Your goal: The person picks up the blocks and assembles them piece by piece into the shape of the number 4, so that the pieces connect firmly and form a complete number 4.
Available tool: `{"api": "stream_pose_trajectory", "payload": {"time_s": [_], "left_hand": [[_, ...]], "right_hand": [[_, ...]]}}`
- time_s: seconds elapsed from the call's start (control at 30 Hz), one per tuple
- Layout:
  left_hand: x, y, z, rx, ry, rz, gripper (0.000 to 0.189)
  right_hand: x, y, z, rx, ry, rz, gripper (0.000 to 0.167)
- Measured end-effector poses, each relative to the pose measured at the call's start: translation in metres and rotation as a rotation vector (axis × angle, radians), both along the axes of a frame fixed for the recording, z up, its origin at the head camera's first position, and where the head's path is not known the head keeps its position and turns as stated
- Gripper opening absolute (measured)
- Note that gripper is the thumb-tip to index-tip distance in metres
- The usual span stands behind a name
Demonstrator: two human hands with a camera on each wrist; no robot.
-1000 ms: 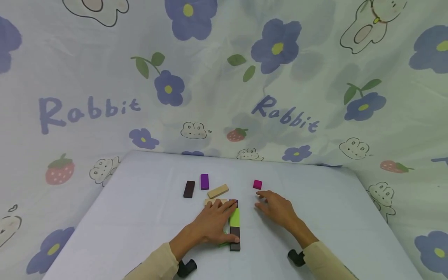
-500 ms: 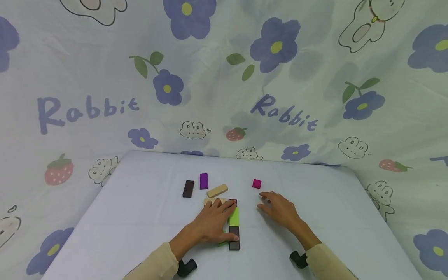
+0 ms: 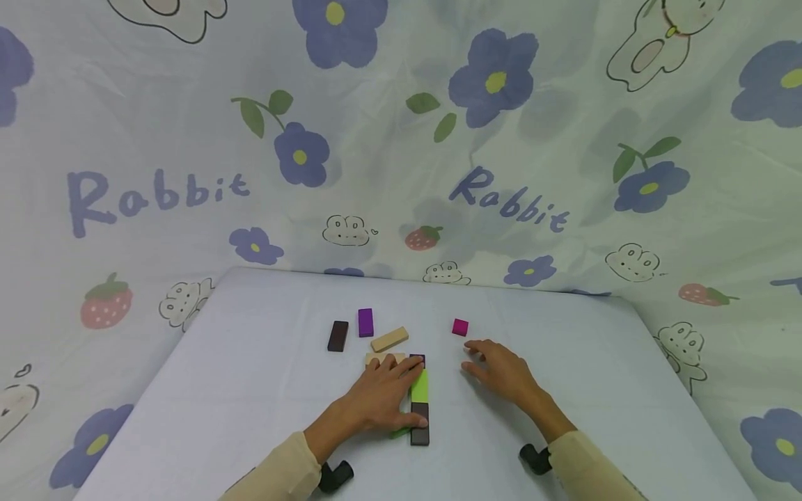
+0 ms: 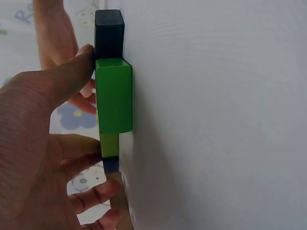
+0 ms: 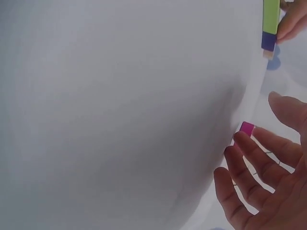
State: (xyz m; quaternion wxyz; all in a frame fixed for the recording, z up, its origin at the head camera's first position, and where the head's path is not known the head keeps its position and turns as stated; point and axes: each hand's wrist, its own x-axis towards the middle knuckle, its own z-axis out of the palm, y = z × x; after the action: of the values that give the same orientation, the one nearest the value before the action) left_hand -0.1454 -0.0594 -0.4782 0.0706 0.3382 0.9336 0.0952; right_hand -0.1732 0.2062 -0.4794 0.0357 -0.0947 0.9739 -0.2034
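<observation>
Several blocks [image 3: 420, 387] (left hand [image 3: 377, 400] atop)

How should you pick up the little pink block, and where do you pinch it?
Probably by its left and right sides, coming down from above and the near side. The pink block looks small and boxy, so two opposite sides should pinch nicely. It sits apart on the white table, and the right hand is just on its near side.

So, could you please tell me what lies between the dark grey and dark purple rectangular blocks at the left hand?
A lime-green rectangular block lies between them, as the head view shows.
</observation>
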Motion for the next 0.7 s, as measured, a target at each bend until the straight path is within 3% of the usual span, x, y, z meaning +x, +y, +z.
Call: {"api": "stream_pose_trajectory", "payload": {"time_s": [0.37,0.57,0.7], "left_hand": [[-0.001,-0.002,0.0,0.003,-0.013,0.001,0.093],[0.001,-0.002,0.003,-0.004,-0.03,0.007,0.093],[0.001,-0.003,0.003,-0.009,-0.029,0.007,0.093]], "right_hand": [[-0.017,-0.006,0.004,-0.14,-0.002,0.11,0.052],[-0.032,-0.012,0.009,-0.177,0.045,0.218,0.055],[-0.04,-0.018,0.012,-0.189,0.027,0.266,0.057]]}}
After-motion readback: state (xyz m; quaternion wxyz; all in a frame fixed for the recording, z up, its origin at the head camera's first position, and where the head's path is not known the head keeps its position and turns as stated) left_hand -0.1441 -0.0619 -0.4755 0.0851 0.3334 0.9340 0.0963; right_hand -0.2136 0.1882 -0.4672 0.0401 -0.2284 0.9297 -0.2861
